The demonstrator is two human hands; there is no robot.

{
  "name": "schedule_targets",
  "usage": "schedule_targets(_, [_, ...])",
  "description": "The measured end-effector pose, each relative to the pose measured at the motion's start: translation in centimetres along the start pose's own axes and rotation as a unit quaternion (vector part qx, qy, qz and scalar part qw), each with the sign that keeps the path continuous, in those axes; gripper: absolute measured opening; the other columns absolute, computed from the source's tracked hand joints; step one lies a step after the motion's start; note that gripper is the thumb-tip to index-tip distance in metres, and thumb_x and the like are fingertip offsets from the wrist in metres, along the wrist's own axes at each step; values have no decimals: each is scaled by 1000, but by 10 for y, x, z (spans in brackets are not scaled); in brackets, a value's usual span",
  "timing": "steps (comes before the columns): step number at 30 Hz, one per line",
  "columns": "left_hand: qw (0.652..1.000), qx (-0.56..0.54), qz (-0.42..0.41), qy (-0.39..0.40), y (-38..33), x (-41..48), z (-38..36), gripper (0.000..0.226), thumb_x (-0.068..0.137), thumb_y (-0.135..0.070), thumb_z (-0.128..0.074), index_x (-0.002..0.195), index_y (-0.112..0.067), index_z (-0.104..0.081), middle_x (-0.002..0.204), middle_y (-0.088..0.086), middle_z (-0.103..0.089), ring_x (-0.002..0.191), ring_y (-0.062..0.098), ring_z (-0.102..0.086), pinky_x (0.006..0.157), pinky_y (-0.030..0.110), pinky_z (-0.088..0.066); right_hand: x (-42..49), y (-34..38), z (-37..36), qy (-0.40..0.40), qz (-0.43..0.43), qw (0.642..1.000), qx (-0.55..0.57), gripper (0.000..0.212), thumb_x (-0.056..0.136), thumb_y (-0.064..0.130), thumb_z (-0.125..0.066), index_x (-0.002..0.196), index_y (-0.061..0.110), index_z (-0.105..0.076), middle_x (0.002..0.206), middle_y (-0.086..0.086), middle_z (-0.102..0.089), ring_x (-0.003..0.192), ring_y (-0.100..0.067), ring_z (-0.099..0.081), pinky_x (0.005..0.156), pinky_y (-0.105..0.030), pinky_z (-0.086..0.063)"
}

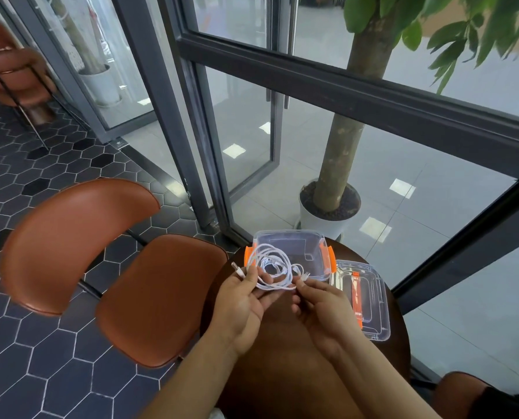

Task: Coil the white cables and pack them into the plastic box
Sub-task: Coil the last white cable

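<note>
Several slack loops of white cable hang between both hands, at the near edge of the open plastic box and above the tabletop. It looks light, limp and springy, likely to uncoil unless held where the loops cross. The left hand, palm up, pinches the loops near one plug; the right hand pinches the opposite side, fingers curled. The lid lies beside the box.
</note>
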State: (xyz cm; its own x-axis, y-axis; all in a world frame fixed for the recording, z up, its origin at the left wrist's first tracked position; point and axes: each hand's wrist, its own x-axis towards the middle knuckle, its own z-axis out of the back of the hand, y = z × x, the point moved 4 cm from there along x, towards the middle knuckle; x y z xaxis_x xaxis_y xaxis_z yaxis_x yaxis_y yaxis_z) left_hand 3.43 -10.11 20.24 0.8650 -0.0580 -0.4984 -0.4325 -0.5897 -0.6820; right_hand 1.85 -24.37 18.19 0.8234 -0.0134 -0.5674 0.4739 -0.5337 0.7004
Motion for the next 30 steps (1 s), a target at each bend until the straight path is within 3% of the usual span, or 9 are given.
schedule_targets(3, [997,82,2,11,2,-4,0,26,104,-13,-42,92,3,-59,77,11,-71,97,36,-72,85,50,-58,4,4,4,32,50,982,-180,19,97,3,-59,94,3,-78,76,-17,-63,59,-14,-55,57,-27,-50])
schedule_targets(6, [984,178,4,22,-2,-7,-1,28,104,-12,-42,84,2,-56,69,7,-70,81,27,-74,81,49,-60,6,11,2,107,103,925,-350,17,96,15,-64,95,16,-81,66,-7,-63,57,-12,-53,56,-25,-50])
schedule_targets(10, [975,222,17,12,-4,-10,-3,26,103,-10,-44,83,-2,-58,71,8,-72,71,24,-72,73,47,-62,11,18,3,195,98,881,-420,22,96,11,-63,93,24,-81,62,-3,-63,59,-13,-58,59,-23,-52])
schedule_targets(14, [967,254,29,-14,-7,-7,0,26,104,-9,-44,84,-3,-60,68,7,-68,72,28,-70,68,44,-62,14,11,5,239,55,913,-326,26,94,1,-62,97,19,-80,67,-4,-67,61,-14,-61,63,-25,-55])
schedule_targets(16, [959,280,33,-36,-10,-2,4,25,104,-11,-45,85,0,-59,73,12,-59,73,31,-67,65,42,-62,16,4,10,210,67,938,-269,24,91,-2,-64,100,14,-79,70,-3,-70,62,-14,-62,61,-23,-54])
schedule_targets(19, [949,310,43,-44,-10,1,7,26,104,-13,-46,85,0,-58,78,15,-53,73,32,-65,63,41,-61,19,-6,17,150,93,968,-178,23,83,-4,-70,101,8,-77,83,-18,-73,65,-20,-65,58,-26,-54])
schedule_targets(22, [935,349,44,-47,-8,-1,7,25,104,-15,-45,87,-2,-57,81,16,-54,68,32,-65,64,45,-62,20,-13,18,119,97,976,-154,24,78,-5,-73,100,-1,-64,84,-24,-72,64,-22,-68,53,-26,-52])
schedule_targets(25, [917,394,46,-46,-6,-2,7,24,105,-17,-44,91,-2,-56,83,18,-57,62,37,-68,64,48,-62,19,-16,19,103,89,979,-150,20,83,-9,-70,97,1,-61,82,-19,-73,61,-19,-64,52,-26,-48])
schedule_targets(30, [903,425,42,-50,-3,-2,10,22,104,-16,-42,96,0,-56,86,24,-59,58,35,-65,55,42,-61,8,-14,15,81,52,992,-87,15,99,8,-56,109,2,-65,91,-27,-68,70,-28,-62,64,-36,-52])
